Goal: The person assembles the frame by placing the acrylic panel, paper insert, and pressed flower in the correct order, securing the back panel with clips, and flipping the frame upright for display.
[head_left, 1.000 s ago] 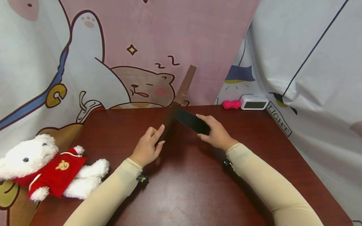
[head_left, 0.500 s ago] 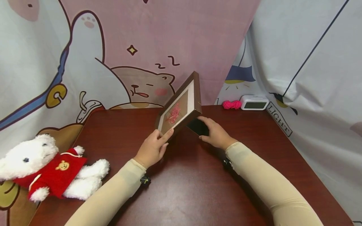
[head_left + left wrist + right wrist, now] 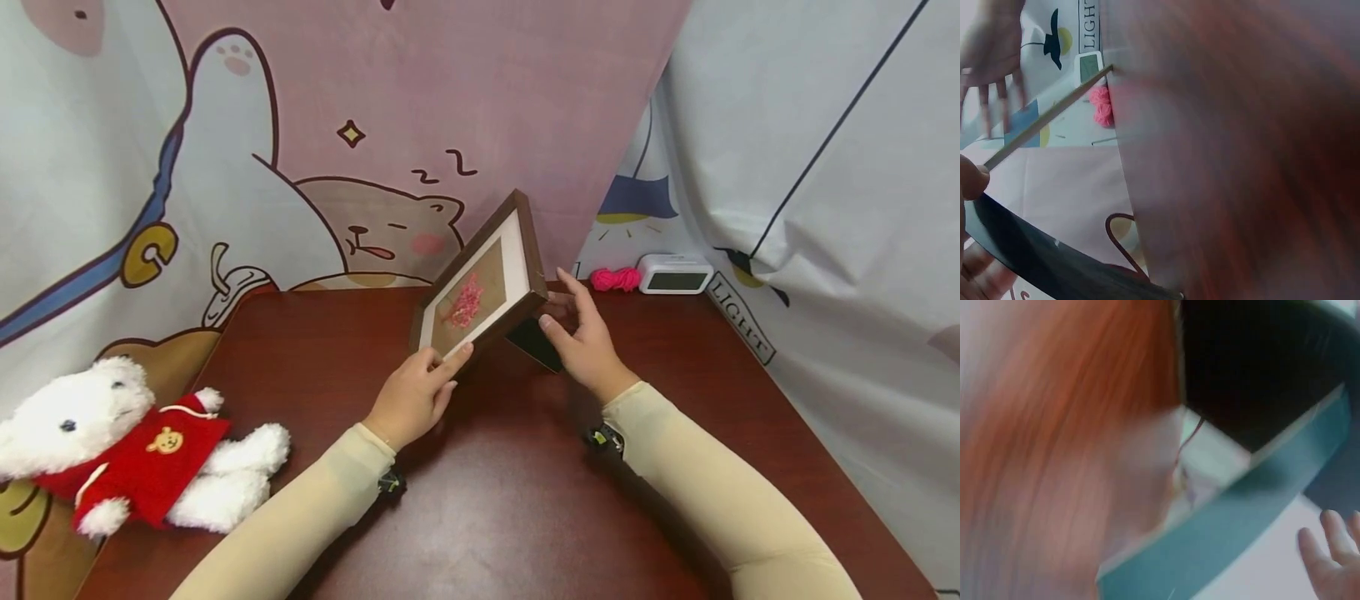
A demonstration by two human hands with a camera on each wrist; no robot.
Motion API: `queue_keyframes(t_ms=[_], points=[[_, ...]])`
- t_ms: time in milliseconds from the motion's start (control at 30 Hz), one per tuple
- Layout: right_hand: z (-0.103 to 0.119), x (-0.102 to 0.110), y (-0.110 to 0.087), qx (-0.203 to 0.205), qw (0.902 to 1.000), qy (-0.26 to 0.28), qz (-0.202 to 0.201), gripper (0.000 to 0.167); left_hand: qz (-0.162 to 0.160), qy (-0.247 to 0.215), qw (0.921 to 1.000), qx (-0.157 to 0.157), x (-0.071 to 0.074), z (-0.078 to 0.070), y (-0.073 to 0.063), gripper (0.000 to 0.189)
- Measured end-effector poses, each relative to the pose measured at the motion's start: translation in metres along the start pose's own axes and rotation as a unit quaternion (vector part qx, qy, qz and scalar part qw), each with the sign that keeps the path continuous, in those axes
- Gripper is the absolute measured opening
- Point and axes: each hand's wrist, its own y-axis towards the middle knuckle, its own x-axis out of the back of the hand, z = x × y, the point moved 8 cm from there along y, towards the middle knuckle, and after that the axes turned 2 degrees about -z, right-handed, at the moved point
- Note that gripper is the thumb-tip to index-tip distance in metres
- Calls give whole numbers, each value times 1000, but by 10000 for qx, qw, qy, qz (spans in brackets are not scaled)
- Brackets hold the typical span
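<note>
A brown picture frame (image 3: 480, 279) with a pink flower picture stands tilted near the table's back edge in the head view. My left hand (image 3: 412, 400) grips its near side, index finger along the front; its thumb (image 3: 972, 178) shows in the left wrist view. The dark support leg (image 3: 536, 343) juts out from behind the frame, and its teal face (image 3: 1229, 512) crosses the right wrist view. Beside the frame's right corner is my right hand (image 3: 588, 342), fingers extended and spread. In both wrist views those fingers (image 3: 1329, 550) look apart from the leg.
A white plush bear (image 3: 90, 417) in a red top lies at the table's left. Pink yarn (image 3: 615, 279) and a white digital clock (image 3: 675, 275) sit at the back right. Printed cloth (image 3: 570, 100) hangs behind the brown table (image 3: 480, 517).
The frame has turned from edge-on to show its picture, and its right corner has moved rightward. My right hand has let go of the support leg, its fingers spreading. My left hand moved slightly right.
</note>
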Motion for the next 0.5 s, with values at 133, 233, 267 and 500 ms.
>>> queue_keyframes(t_ms=[133, 233, 267, 500], points=[[44, -14, -16, 892, 9911, 898, -401, 86, -33, -11, 10000, 29, 0, -5, 2, 77], [67, -24, -26, 1390, 9822, 1106, -613, 91, -13, -70, 10000, 25, 0, -10, 4, 75], [72, -26, -29, 1489, 9799, 1126, -699, 91, 4, -94, 10000, 23, 0, -12, 5, 74], [77, -32, -32, 1518, 9751, 896, -1343, 94, 188, -395, 9990, 124, 0, -23, 5, 77]])
